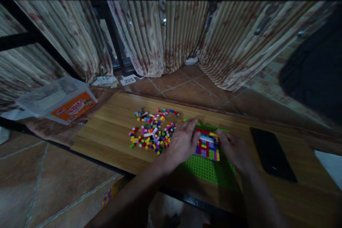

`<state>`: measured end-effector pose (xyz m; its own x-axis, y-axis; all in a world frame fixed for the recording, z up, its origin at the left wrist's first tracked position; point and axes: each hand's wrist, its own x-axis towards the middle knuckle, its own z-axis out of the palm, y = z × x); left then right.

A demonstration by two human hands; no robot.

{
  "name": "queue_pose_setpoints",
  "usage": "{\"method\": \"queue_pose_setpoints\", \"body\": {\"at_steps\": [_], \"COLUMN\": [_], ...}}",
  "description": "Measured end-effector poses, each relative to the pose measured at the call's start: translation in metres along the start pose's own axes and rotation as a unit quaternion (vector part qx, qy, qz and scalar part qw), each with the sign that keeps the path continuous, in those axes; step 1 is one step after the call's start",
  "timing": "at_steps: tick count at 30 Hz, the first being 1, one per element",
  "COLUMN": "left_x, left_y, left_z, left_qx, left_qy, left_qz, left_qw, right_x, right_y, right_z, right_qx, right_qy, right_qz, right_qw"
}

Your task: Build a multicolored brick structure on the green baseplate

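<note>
- Flanking a multicoloured brick panel [207,146] with 2 bare hands, left hand [184,141] at its left edge, right hand [236,149] at its upper right corner.
- Left fingers: bent, close together, thumb apart and at the panel edge; cannot tell if anything is pinched.
- Right fingers: curled in, tips at the corner, partly in shadow; grip on a brick cannot be told.
- Panel location: over the green studded baseplate [203,169], on the wooden tabletop [107,137]; cannot tell if pressed down.
- Done: bricks packed tight in rows, red, yellow, blue, purple and white; no gap visible where uncovered.
- Left: bare studs in front of the panel, plus a big scatter of loose bricks [152,133] beside the left hand. Judged partway; intended extent not shown.
- Writing: clear plastic bin [53,101], far left, has an orange label [73,107] with Chinese-looking characters, too blurred to read; brand unclear.
- Printed paper [128,79] on floor: dark code-like pattern, illegible.
- Black phone-like slab [269,153] right of the baseplate: no readable logo.
</note>
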<state>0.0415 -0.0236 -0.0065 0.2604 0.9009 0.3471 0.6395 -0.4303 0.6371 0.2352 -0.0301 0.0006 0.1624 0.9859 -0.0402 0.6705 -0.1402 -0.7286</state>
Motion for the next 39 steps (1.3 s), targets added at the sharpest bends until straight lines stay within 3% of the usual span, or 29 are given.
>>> {"method": "queue_pose_setpoints", "body": {"at_steps": [5,9,13,16,19,23,30,39], "left_x": [0.005,0.002,-0.012,-0.024,-0.032,-0.032,-0.026,-0.030], "left_y": [-0.030,-0.058,-0.084,-0.097,-0.104,-0.105,-0.101,-0.105], "left_z": [-0.035,-0.070,-0.108,-0.127,-0.131,-0.122,-0.111,-0.120], "left_qx": [0.064,0.077,0.016,0.007,0.027,0.052,0.062,0.100], "left_qy": [0.061,0.075,-0.007,-0.078,-0.118,-0.109,-0.118,-0.098], "left_qz": [-0.058,-0.111,-0.149,-0.120,-0.058,-0.015,-0.008,-0.024], "left_qw": [0.994,0.988,0.989,0.990,0.991,0.993,0.991,0.990], "right_x": [-0.002,-0.003,-0.006,-0.007,-0.007,-0.005,-0.002,-0.001], "right_y": [-0.001,-0.002,-0.005,-0.007,-0.006,-0.004,-0.002,-0.003], "right_z": [0.001,0.004,0.008,0.011,0.013,0.013,0.015,0.015], "right_qx": [-0.045,-0.076,-0.102,-0.108,-0.110,-0.116,-0.119,-0.105], "right_qy": [0.044,0.085,0.126,0.143,0.158,0.175,0.184,0.184], "right_qz": [-0.016,-0.024,-0.036,-0.055,-0.068,-0.065,-0.063,-0.058], "right_qw": [0.998,0.993,0.986,0.982,0.979,0.976,0.974,0.976]}}
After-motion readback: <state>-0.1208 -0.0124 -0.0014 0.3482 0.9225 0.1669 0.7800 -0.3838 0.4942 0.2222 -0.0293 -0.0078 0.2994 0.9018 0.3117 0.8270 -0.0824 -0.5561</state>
